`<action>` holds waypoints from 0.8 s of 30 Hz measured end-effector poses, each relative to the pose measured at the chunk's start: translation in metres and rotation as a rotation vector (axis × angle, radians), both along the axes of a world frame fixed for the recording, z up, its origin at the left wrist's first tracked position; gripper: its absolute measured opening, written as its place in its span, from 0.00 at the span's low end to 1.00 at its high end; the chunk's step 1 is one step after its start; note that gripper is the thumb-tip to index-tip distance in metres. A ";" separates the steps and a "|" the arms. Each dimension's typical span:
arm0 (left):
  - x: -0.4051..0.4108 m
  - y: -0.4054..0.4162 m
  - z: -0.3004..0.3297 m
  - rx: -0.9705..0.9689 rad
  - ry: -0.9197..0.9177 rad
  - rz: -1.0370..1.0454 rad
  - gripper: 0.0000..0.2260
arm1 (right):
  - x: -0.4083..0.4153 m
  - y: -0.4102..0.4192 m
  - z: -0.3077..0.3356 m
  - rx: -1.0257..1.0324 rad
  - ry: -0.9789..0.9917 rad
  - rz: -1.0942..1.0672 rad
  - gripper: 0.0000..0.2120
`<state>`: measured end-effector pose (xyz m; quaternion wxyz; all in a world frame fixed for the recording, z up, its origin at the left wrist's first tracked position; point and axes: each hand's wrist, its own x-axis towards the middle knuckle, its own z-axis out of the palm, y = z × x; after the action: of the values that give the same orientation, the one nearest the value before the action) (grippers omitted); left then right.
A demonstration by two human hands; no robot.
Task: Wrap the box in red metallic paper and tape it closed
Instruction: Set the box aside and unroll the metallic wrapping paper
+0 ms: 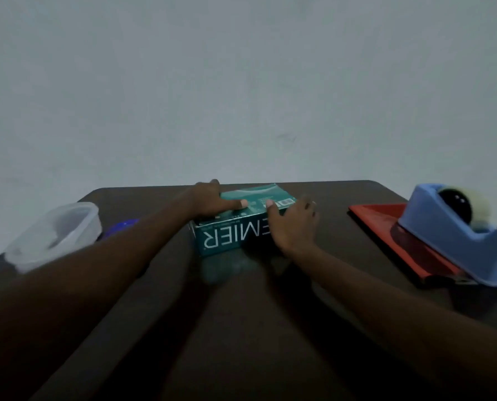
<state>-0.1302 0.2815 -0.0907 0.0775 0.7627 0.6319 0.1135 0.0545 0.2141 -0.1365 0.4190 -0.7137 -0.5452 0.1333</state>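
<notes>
My left grip (209, 201) and right grip (293, 227) clasping the teal box (227, 238) mid-bench (241, 328), far edge close, open room near me.

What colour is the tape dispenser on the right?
The tape dispenser is light blue, resting on the red paper; seen in the head view.

Both hands grip a teal cardboard box (235, 224) with white lettering on the dark brown table (241, 328): the left hand (209, 201) at its left end, the right hand (295, 224) at its right. A folded red metallic paper sheet (386, 227) lies to the right under a blue plastic tape dispenser (455, 235), and a clear plastic container (56, 233) sits to the left.
</notes>
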 end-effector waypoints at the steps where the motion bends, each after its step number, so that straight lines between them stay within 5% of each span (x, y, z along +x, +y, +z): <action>1: 0.002 -0.015 0.002 -0.009 0.005 0.009 0.35 | -0.007 -0.019 0.004 -0.033 0.134 -0.017 0.40; 7: 0.002 -0.094 0.009 -0.070 0.011 0.000 0.29 | -0.049 -0.085 0.019 -0.189 0.472 0.175 0.51; 15: -0.046 -0.195 0.038 -0.024 -0.093 0.110 0.28 | -0.082 -0.143 0.051 -0.170 0.376 0.406 0.32; 20: -0.095 -0.254 0.040 0.102 0.022 0.241 0.29 | -0.132 -0.171 0.050 -0.116 0.233 0.532 0.34; 24: -0.134 -0.287 0.037 0.010 0.053 0.330 0.28 | -0.169 -0.189 0.043 -0.175 0.149 0.620 0.30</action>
<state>-0.2641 -0.0055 -0.0542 0.0373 0.6516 0.7500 0.1076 -0.1141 0.0247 -0.0934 0.3344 -0.5355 -0.6907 0.3525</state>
